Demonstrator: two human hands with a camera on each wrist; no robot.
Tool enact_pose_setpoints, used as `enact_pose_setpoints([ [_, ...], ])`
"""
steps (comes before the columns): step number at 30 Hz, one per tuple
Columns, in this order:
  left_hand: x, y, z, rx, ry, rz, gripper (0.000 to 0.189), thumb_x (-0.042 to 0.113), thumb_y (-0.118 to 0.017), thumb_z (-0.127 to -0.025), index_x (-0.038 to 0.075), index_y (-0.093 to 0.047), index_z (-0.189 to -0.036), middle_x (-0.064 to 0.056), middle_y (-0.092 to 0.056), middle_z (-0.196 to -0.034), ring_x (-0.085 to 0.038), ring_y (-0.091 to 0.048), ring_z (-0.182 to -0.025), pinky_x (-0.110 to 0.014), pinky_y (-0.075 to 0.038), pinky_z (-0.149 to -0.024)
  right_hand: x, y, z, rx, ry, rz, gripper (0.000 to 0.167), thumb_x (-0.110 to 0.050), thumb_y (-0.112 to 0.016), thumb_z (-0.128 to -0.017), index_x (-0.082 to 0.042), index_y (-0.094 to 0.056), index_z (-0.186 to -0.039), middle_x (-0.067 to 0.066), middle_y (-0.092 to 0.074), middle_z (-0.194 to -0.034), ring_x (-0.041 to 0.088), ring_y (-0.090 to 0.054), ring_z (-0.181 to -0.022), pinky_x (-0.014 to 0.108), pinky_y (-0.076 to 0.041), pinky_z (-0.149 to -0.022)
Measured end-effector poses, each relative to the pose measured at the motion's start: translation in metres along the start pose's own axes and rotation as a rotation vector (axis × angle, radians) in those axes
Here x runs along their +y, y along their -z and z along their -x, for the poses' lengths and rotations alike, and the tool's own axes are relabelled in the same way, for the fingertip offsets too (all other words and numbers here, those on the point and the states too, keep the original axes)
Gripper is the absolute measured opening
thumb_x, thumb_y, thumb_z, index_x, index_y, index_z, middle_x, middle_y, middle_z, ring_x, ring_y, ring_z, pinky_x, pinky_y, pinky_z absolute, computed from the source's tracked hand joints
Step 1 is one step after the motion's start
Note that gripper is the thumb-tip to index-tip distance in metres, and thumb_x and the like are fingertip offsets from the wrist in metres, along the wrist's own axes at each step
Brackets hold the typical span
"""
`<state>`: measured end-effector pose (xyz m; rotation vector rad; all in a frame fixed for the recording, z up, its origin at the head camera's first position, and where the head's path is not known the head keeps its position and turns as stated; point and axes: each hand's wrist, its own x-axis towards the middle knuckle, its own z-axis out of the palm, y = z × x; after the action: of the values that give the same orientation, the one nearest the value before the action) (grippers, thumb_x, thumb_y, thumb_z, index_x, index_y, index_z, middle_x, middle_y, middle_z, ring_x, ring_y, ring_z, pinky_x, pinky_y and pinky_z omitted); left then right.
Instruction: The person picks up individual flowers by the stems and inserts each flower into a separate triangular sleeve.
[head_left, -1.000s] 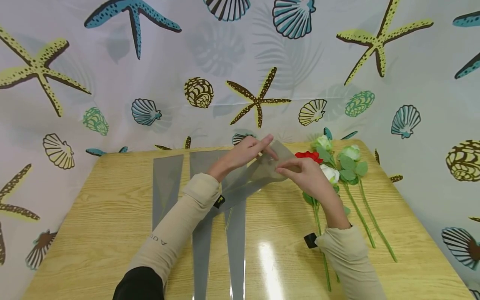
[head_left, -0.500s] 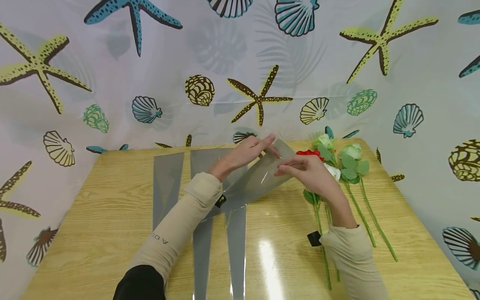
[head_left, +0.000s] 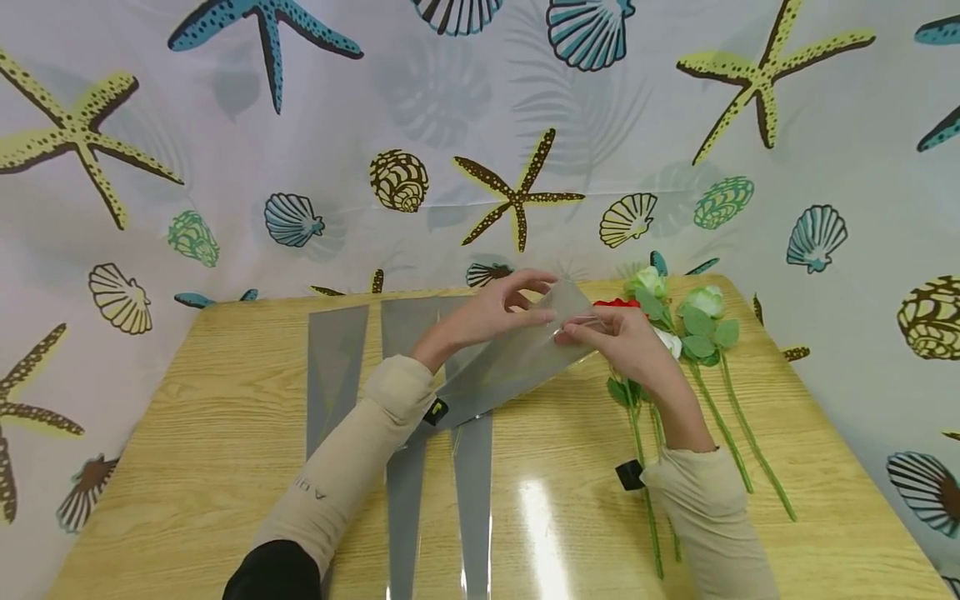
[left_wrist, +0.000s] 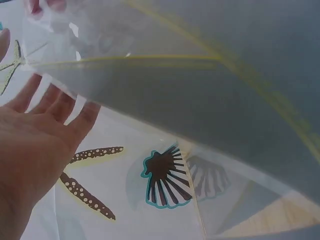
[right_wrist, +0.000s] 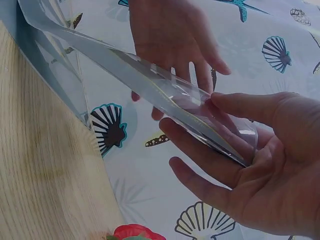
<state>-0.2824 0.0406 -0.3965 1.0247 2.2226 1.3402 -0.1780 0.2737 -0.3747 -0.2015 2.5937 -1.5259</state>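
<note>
A translucent grey plastic flower sleeve (head_left: 517, 367) with thin yellow lines slants up from the table, its upper end between the hands. My right hand (head_left: 637, 342) pinches that end; in the right wrist view the thumb lies on its upper edge and the fingers (right_wrist: 200, 150) curl beneath. My left hand (head_left: 483, 315) is at the sleeve's other side, thumb in front and apart. In the left wrist view, straight fingers (left_wrist: 57, 102) of this hand reach behind the film's edge. A red rose (head_left: 618, 304) lies just beyond the right hand, partly hidden by it.
More grey flower sleeves (head_left: 337, 350) lie flat on the wooden table (head_left: 225, 450), at left and centre. Several white artificial roses (head_left: 703, 302) with long green stems (head_left: 753, 450) lie at the right. A patterned cloth (head_left: 337, 150) hangs behind the table's far edge.
The left hand has turned, bringing its thumb down in front of the sleeve. The sleeve's end has spread and lifted from its bunched shape, and the right hand keeps its pinch.
</note>
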Motion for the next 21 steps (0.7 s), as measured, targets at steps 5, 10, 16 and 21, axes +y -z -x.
enact_pose_setpoints([
  [5, 0.0, -0.023, 0.016, 0.074, 0.069, -0.251, 0.124, 0.061, -0.083, -0.084, 0.039, 0.005, -0.169, -0.005, -0.038, -0.167, -0.032, -0.054, -0.142, -0.052, -0.053, -0.107, 0.001, 0.002, 0.0, 0.017, -0.009, -0.024, 0.033, -0.033, -0.065, -0.106, -0.008, -0.075, -0.127, 0.01, -0.081, -0.118, -0.006, -0.06, -0.071, 0.022, -0.046, -0.068],
  [10, 0.0, -0.052, 0.028, 0.213, 0.062, -0.627, 0.148, 0.074, -0.085, -0.073, 0.021, 0.013, -0.17, -0.013, -0.05, -0.155, -0.029, -0.068, -0.116, -0.046, -0.061, -0.088, 0.0, 0.003, 0.0, 0.036, -0.02, -0.075, 0.033, -0.031, -0.067, -0.105, -0.004, -0.075, -0.123, 0.005, -0.083, -0.112, -0.005, -0.068, -0.081, 0.02, -0.048, -0.073],
  [16, 0.001, -0.071, 0.031, 0.328, 0.049, -0.774, 0.139, 0.07, -0.084, -0.076, 0.012, 0.0, -0.171, -0.013, -0.058, -0.141, -0.028, -0.065, -0.113, -0.043, -0.055, -0.074, -0.002, 0.002, 0.0, 0.036, -0.031, -0.09, 0.035, -0.031, -0.067, -0.106, -0.003, -0.074, -0.126, 0.006, -0.082, -0.114, 0.001, -0.071, -0.112, 0.023, -0.047, -0.088],
  [21, 0.001, -0.074, 0.028, 0.327, 0.083, -0.756, 0.127, 0.06, -0.084, -0.081, 0.016, -0.007, -0.171, -0.009, -0.058, -0.146, -0.024, -0.063, -0.117, -0.044, -0.055, -0.079, -0.001, 0.002, 0.002, 0.02, -0.06, -0.081, 0.039, -0.034, -0.066, -0.106, -0.007, -0.073, -0.131, 0.004, -0.082, -0.116, -0.001, -0.069, -0.113, 0.026, -0.046, -0.1],
])
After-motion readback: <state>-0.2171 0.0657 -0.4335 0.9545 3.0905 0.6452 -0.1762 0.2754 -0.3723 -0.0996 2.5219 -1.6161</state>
